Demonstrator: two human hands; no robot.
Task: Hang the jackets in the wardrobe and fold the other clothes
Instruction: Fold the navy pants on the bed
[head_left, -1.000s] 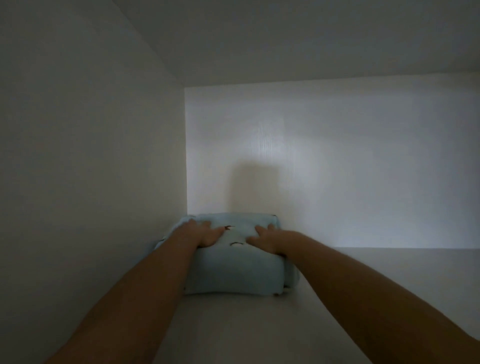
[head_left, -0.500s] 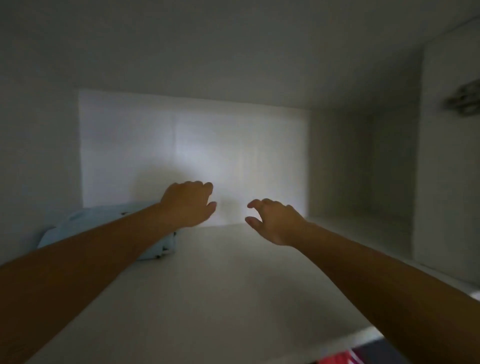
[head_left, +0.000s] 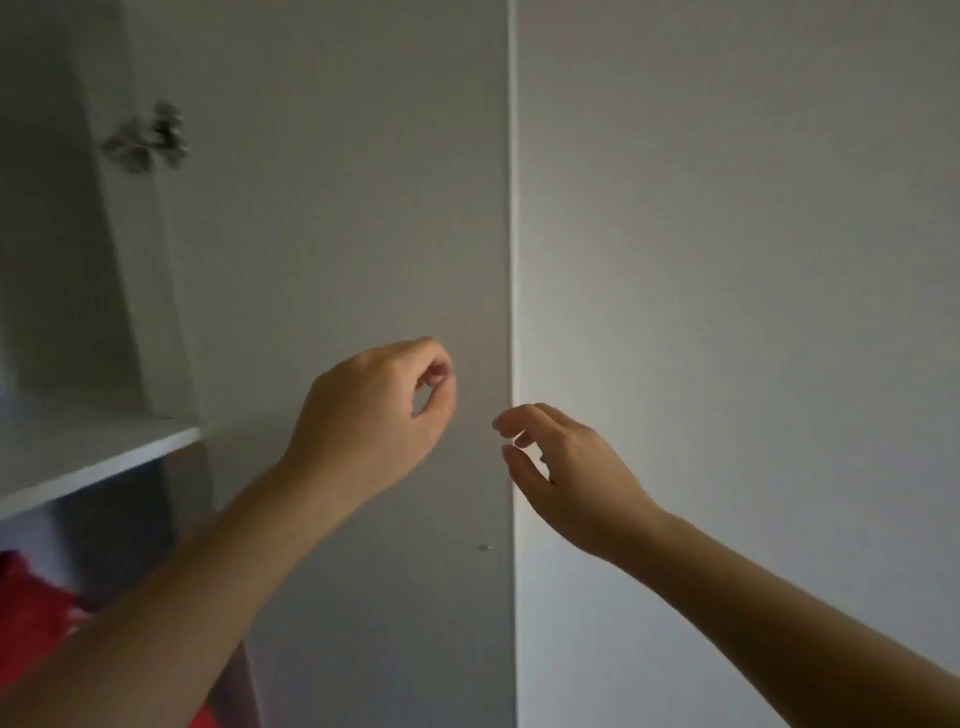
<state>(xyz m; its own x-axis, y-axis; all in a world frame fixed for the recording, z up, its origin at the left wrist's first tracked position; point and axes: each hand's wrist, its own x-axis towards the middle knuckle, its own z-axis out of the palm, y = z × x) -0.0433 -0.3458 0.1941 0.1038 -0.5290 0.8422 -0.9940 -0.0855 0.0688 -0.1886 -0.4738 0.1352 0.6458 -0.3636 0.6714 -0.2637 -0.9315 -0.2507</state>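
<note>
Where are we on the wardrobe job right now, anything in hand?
Done: a second ago a folded pale blue garment was pressed onto the white wardrobe shelf. In hand: nothing; the left hand and right hand hover empty before the white door panel. Left: unclear; only red fabric shows below the shelf.
</note>
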